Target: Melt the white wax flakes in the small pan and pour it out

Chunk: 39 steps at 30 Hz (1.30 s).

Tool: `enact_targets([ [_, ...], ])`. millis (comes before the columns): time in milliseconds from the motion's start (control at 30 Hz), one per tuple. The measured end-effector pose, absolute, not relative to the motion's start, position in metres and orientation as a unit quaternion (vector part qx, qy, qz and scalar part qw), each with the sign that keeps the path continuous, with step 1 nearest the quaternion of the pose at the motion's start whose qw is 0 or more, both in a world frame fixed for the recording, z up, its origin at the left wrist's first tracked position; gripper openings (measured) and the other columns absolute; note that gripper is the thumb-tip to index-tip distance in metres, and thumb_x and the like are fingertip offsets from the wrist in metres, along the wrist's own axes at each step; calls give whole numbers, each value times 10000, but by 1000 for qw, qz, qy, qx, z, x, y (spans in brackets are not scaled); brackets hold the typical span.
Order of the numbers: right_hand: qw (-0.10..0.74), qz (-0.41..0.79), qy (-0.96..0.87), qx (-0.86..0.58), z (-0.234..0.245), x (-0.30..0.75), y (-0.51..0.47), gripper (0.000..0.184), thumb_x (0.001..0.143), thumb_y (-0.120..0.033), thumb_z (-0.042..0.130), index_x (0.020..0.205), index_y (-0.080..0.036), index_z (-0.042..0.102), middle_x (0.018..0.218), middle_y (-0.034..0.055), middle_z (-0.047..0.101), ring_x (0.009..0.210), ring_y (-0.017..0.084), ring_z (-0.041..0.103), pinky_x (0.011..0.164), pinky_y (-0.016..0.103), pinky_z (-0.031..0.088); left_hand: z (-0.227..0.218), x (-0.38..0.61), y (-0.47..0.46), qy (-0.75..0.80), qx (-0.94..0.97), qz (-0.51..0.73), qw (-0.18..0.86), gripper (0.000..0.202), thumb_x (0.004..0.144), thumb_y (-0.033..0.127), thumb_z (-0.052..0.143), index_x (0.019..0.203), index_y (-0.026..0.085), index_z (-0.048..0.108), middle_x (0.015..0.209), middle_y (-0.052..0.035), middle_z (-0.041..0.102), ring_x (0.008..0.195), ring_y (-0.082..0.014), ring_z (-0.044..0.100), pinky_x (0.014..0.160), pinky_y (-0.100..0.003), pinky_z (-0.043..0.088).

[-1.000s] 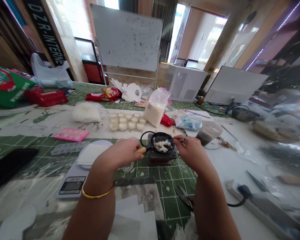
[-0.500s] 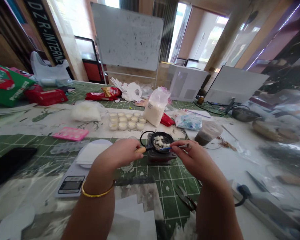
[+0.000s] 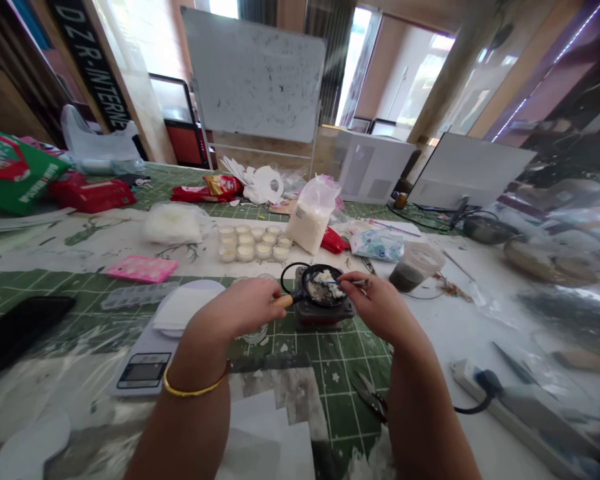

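My left hand [image 3: 247, 305] is closed round the wooden handle [image 3: 283, 301] of a small black frying pan [image 3: 309, 297]. The pan rests on a small hot plate [image 3: 324, 315]. White crumbly lumps [image 3: 325, 276] lie in the pan, heaped toward its far and right side, with a wet-looking patch nearer me. My right hand [image 3: 375, 300] pinches a thin stirring stick [image 3: 330, 283], bluish at its tip, which reaches into the lumps. What kind of stick it is I cannot make out.
Several small filled cups [image 3: 254, 243] stand behind the pan, beside a bag of white granules [image 3: 310, 217]. A kitchen scale [image 3: 147, 363] is at left, a plastic tub [image 3: 415, 265] at right. Scissors [image 3: 370, 397] and a power strip [image 3: 500, 407] lie closer to me.
My right hand has moved slightly up and left with the stick, now farther into the pan. The white lumps have shifted toward the far right side. My left hand stays put.
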State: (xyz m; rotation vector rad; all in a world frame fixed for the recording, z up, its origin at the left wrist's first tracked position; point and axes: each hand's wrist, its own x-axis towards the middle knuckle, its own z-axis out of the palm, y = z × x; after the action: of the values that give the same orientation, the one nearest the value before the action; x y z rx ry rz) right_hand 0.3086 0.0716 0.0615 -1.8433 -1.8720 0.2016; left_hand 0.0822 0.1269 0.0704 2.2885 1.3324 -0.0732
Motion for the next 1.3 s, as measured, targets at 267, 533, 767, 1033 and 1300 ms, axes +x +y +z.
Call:
enact_targets([
  [267, 296, 97, -671, -673, 58, 309, 77, 278, 835, -367, 438, 948, -242, 660, 820, 24, 686, 776, 183, 606, 706, 281, 404, 69, 84, 128, 487, 839, -26, 240, 341, 753, 496, 427, 723, 194, 584, 736, -29, 625, 619, -148, 538, 500, -251, 310],
  [533, 258, 76, -641, -719, 57, 323, 79, 288, 831, -377, 426, 901, -230, 664, 770, 27, 685, 724, 190, 606, 655, 282, 394, 72, 84, 126, 491, 838, -38, 237, 337, 750, 494, 429, 713, 191, 572, 715, -27, 608, 601, -145, 524, 481, -248, 292],
  [767, 221, 92, -706, -667, 67, 311, 61, 268, 848, -372, 416, 905, -260, 653, 771, 3, 673, 736, 175, 596, 677, 278, 376, 70, 86, 127, 488, 840, -35, 234, 322, 741, 478, 442, 706, 186, 573, 705, -29, 602, 602, -140, 516, 504, -256, 293],
  [1033, 204, 48, -686, -697, 67, 312, 64, 265, 854, -342, 409, 853, -233, 650, 750, 14, 669, 755, 181, 595, 702, 291, 369, 70, 84, 127, 485, 840, -31, 239, 311, 735, 467, 450, 715, 187, 583, 707, -29, 602, 594, -136, 512, 495, -255, 282],
  [1300, 214, 41, -686, -695, 68, 303, 61, 263, 855, -327, 414, 918, -227, 649, 769, 22, 677, 790, 190, 598, 729, 300, 379, 72, 85, 125, 484, 842, -25, 239, 358, 761, 498, 405, 690, 188, 571, 695, -26, 604, 596, -137, 514, 495, -253, 283],
])
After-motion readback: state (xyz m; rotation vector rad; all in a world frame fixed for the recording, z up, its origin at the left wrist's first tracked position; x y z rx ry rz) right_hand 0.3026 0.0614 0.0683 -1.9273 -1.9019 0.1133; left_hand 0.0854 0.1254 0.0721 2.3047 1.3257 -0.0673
